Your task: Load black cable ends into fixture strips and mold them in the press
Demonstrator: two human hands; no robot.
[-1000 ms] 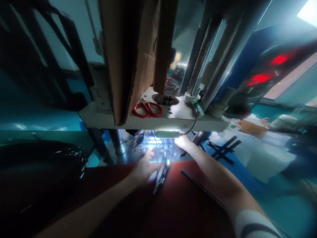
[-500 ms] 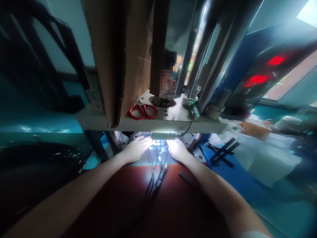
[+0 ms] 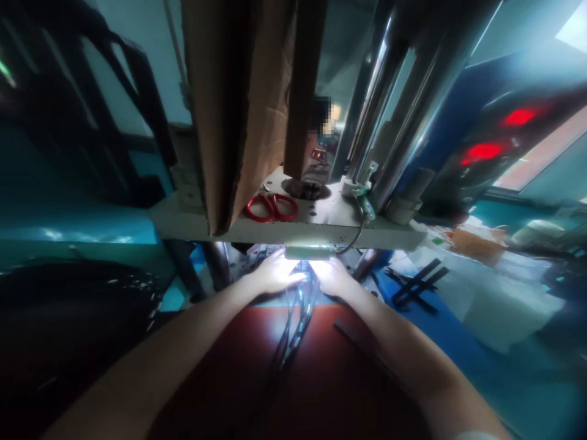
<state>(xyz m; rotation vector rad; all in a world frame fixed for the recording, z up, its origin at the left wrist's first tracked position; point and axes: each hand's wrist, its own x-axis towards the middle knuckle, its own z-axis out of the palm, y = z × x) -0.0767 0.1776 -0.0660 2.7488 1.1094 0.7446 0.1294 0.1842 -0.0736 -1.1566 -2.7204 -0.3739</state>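
The press (image 3: 250,233) stands behind the red table (image 3: 334,379). Inside its opening are the left hand (image 3: 274,275) and the right hand (image 3: 332,278); whether their fingers grip, I cannot tell. Between the hands, cables (image 3: 298,333) come down over the table. Scissors (image 3: 285,208) lie on the press.

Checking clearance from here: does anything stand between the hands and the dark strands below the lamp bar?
Nothing visible does: the left hand and right hand are on either side of the dark strands. The lamp bar partly covers both hands, and glare hides whether they touch.
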